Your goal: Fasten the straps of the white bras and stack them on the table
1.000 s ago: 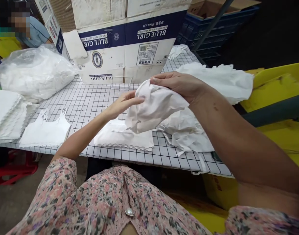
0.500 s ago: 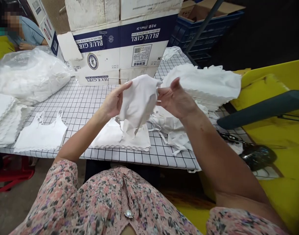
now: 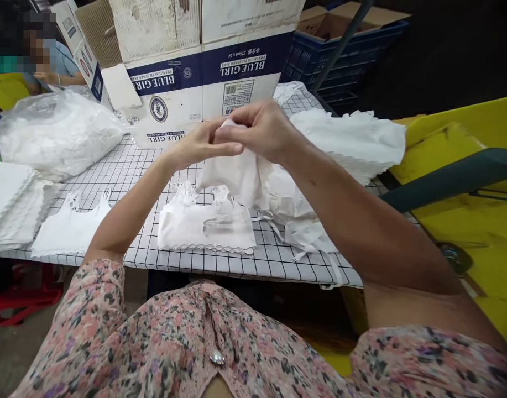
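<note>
Held up over the table, a white camisole top [image 3: 232, 174] hangs down from both hands, its upper edge bunched between the fingers. My left hand [image 3: 205, 142] grips it from the left, thumb stretched along the cloth. My right hand [image 3: 264, 130] pinches the bunched edge from the right, close against the left thumb. Just below lies a neat stack of white camisoles [image 3: 205, 226] with scalloped hems and thin straps. To its right is a loose heap of white tops [image 3: 307, 232], partly behind my right forearm.
A single flat camisole [image 3: 66, 226] and a folded pile [image 3: 12, 204] lie at left, before a clear plastic bag [image 3: 62, 132]. A beer carton [image 3: 166, 105] stands behind. More white garments [image 3: 353, 138] are stacked right, near a dark bar [image 3: 452, 177]. A co-worker sits far left.
My right hand has moved left and closed on the garment's top edge, meeting my left hand. The garment now hangs bunched, uncovering the straps of the stack below.
</note>
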The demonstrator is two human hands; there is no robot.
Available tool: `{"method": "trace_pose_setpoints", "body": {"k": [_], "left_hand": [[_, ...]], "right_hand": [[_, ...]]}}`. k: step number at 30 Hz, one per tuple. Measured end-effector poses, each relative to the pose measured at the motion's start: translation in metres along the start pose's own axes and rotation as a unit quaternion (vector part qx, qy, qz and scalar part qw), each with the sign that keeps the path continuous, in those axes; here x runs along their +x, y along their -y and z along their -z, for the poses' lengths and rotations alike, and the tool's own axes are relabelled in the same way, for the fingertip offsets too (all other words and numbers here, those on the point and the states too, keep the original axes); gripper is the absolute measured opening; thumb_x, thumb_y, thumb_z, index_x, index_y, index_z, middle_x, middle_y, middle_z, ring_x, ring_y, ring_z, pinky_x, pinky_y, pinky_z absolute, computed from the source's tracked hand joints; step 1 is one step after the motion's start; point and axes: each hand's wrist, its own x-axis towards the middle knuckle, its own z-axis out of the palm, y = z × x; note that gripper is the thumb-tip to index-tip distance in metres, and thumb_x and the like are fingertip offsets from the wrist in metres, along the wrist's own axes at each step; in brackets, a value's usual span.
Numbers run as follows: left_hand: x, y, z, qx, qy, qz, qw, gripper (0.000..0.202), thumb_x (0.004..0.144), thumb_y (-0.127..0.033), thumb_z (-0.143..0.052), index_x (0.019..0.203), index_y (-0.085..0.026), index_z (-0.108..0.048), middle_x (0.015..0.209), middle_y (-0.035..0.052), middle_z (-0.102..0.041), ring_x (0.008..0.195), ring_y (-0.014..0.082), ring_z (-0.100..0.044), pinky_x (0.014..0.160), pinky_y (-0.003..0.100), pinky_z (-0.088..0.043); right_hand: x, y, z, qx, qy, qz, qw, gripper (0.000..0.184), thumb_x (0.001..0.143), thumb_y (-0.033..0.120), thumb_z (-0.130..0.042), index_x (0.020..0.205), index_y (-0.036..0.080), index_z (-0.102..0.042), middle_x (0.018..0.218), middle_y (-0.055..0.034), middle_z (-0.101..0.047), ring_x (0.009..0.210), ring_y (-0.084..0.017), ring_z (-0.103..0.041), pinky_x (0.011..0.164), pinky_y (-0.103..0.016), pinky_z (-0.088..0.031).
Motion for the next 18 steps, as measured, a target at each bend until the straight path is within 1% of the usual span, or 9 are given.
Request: {"method": "trace_pose_setpoints", "body": {"k": [1,3,5,7,8,10,13,16,18], "left_hand": [[0.005,-0.006,-0.003,-0.006,0.005,0.019,1.000,0.039,0.085,-0.040,-0.098,0.103,-0.017,-0.073,0.095,0.0028,-0.074,0.110,0.0260,-0.080,0.092,0.036,-0.064],[0.010,-0.018,-0.004,-0.024,-0.017,0.048,0.998,0.031,0.091,-0.037,-0.093,0.096,-0.015,-0.072,0.085,0.0006,-0.071,0.099,0.0234,-0.081,0.086,0.035,-0.064],[0.009,-0.028,0.000,-0.064,-0.019,0.048,0.997,0.024,0.100,-0.033,-0.084,0.091,-0.014,-0.071,0.081,-0.0007,-0.068,0.089,0.0174,-0.078,0.084,0.032,-0.062],[0.007,-0.035,0.008,-0.101,-0.001,0.035,0.994,0.025,0.102,-0.028,-0.081,0.084,-0.014,-0.071,0.080,0.0000,-0.068,0.079,0.0126,-0.072,0.083,0.031,-0.060],[0.005,-0.037,0.014,-0.111,0.007,0.033,0.993,0.026,0.101,-0.026,-0.082,0.080,-0.014,-0.071,0.080,0.0009,-0.069,0.076,0.0119,-0.069,0.084,0.032,-0.059],[0.003,-0.038,0.024,-0.111,0.008,0.041,0.993,0.028,0.098,-0.027,-0.086,0.076,-0.017,-0.071,0.076,0.0026,-0.068,0.078,0.0152,-0.067,0.088,0.038,-0.059],[0.002,-0.038,0.031,-0.085,-0.005,0.041,0.995,0.028,0.096,-0.034,-0.088,0.079,-0.021,-0.070,0.072,0.0027,-0.066,0.090,0.0217,-0.070,0.097,0.045,-0.058],[0.005,-0.039,0.031,-0.044,0.023,-0.003,0.999,0.032,0.089,-0.040,-0.094,0.081,-0.022,-0.070,0.078,0.0021,-0.069,0.084,0.0171,-0.064,0.093,0.042,-0.057],[0.007,-0.040,0.032,-0.014,0.040,-0.017,0.999,0.031,0.089,-0.042,-0.094,0.082,-0.021,-0.072,0.079,0.0028,-0.069,0.082,0.0168,-0.063,0.090,0.042,-0.057]], "right_hand": [[-0.001,0.005,0.003,-0.015,-0.011,0.011,1.000,0.029,0.078,0.027,-0.100,0.070,0.024,-0.073,0.071,0.0009,-0.070,0.071,-0.015,-0.061,0.062,-0.030,-0.053],[-0.007,0.011,0.012,-0.029,-0.004,0.000,1.000,0.032,0.076,0.044,-0.103,0.076,0.025,-0.076,0.077,-0.0003,-0.075,0.070,-0.015,-0.061,0.061,-0.031,-0.054],[-0.018,0.012,0.022,-0.021,0.066,-0.058,0.996,0.045,0.065,0.058,-0.106,0.082,0.026,-0.080,0.084,-0.0014,-0.079,0.074,-0.016,-0.066,0.065,-0.032,-0.058],[-0.029,0.010,0.030,-0.017,0.135,-0.097,0.986,0.051,0.056,0.063,-0.107,0.080,0.025,-0.081,0.086,-0.0019,-0.080,0.082,-0.019,-0.071,0.073,-0.033,-0.062],[-0.033,0.009,0.033,-0.012,0.148,-0.096,0.984,0.050,0.056,0.062,-0.107,0.079,0.025,-0.081,0.085,-0.0016,-0.080,0.085,-0.019,-0.072,0.078,-0.033,-0.063],[-0.036,0.010,0.039,0.014,0.133,-0.074,0.988,0.046,0.061,0.061,-0.105,0.079,0.025,-0.082,0.084,-0.0007,-0.078,0.086,-0.017,-0.071,0.084,-0.032,-0.063],[-0.031,0.018,0.041,0.034,0.106,-0.054,0.992,0.045,0.066,0.061,-0.103,0.086,0.025,-0.084,0.088,-0.0005,-0.079,0.082,-0.014,-0.069,0.077,-0.027,-0.060],[-0.020,0.031,0.029,-0.006,0.129,-0.045,0.991,0.039,0.070,0.054,-0.105,0.088,0.025,-0.084,0.094,-0.0014,-0.081,0.088,-0.017,-0.073,0.073,-0.027,-0.061],[-0.012,0.041,0.017,-0.017,0.143,-0.044,0.989,0.029,0.076,0.038,-0.104,0.087,0.022,-0.083,0.091,-0.0023,-0.081,0.085,-0.017,-0.073,0.071,-0.025,-0.062]]}}
